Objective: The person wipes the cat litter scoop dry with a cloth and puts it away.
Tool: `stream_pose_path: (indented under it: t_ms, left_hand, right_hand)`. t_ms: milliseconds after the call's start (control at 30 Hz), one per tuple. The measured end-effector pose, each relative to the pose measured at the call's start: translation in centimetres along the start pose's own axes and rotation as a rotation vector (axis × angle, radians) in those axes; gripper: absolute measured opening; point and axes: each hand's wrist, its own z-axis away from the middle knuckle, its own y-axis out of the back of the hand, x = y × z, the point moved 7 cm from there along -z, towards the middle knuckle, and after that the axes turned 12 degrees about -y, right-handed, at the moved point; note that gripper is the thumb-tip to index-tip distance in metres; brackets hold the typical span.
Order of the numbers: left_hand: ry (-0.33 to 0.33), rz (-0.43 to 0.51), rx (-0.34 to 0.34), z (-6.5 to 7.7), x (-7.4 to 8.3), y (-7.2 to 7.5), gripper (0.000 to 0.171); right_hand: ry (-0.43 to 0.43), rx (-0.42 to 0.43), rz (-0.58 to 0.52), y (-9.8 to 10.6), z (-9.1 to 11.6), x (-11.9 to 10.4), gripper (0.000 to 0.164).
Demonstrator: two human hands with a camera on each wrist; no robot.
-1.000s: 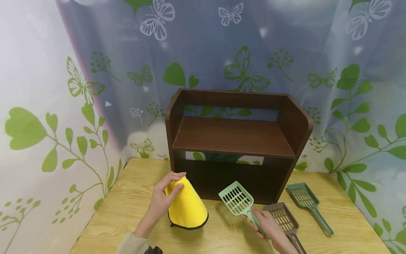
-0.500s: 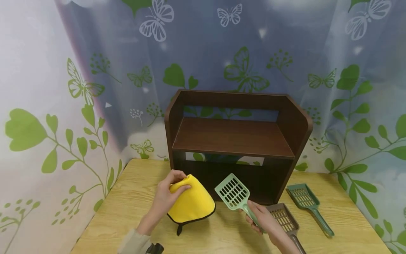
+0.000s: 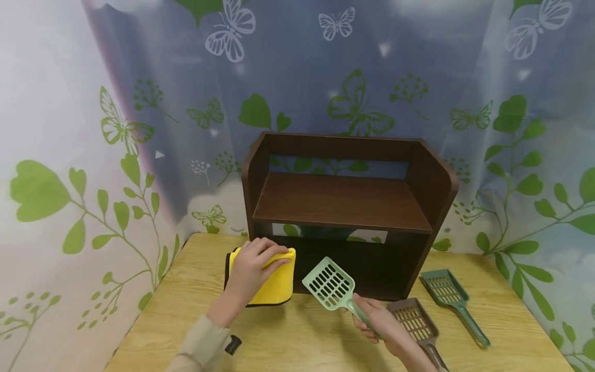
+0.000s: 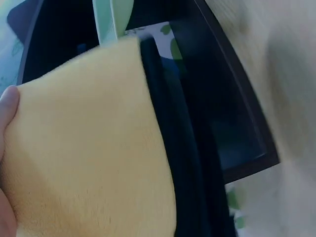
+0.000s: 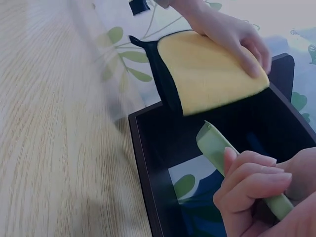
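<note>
My left hand grips a folded yellow cloth with black edging, fingers over its top and thumb on the near face. The cloth hangs above the table, in front of the shelf's lower left part. In the right wrist view a black loop sticks out from a corner of the cloth. My right hand holds a light green slotted litter scoop by its handle. Its slotted head faces up, in front of the shelf's lower opening and a short way right of the cloth. Fingers curl round the handle in the right wrist view.
A dark brown two-tier shelf stands at the back of the wooden table. To its right lie a brown litter scoop and a dark green one. The brown scoop is partly behind my right hand. A butterfly-patterned curtain hangs behind.
My left hand has turned the cloth over and raised it slightly, its black edge now showing at the left. The right hand has brought the light green scoop left, closer to the cloth.
</note>
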Motion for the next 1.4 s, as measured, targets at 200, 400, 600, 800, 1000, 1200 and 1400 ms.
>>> stream_pose_path:
  t_ms: [200, 400, 600, 800, 1000, 1200, 1400]
  left_hand:
    - [-0.258, -0.195, -0.063, -3.0, 3.1, -1.6, 0.022]
    - [-0.317, -0.181, -0.062, -4.4, 5.7, -4.1, 0.018]
    - [-0.301, -0.132, -0.115, -3.7, 7.5, -7.0, 0.018]
    - [-0.240, 0.007, -0.221, -1.9, 7.4, -8.9, 0.020]
    - [-0.184, 0.017, -0.225, -1.4, 7.0, -9.1, 0.025]
    - [-0.174, 0.083, -0.254, -1.6, 7.5, -9.3, 0.020]
    - [-0.150, 0.069, -0.242, -2.1, 7.8, -9.0, 0.017]
  right_hand:
    - [0.006, -0.033, -0.008, -1.0, -0.3, -0.3, 0.058]
    - [0.023, -0.032, -0.027, -1.6, -0.2, -0.9, 0.056]
    - [0.065, -0.053, -0.032, -2.1, 0.1, -1.7, 0.051]
    - [0.038, 0.029, -0.043, -1.7, 0.0, -1.5, 0.052]
    - [0.036, 0.085, -0.034, -1.5, 0.1, -1.3, 0.052]
    - [0.041, 0.087, -0.019, -1.9, 0.3, -1.4, 0.052]
    - [0.049, 0.080, -0.006, -2.0, 0.2, -1.7, 0.053]
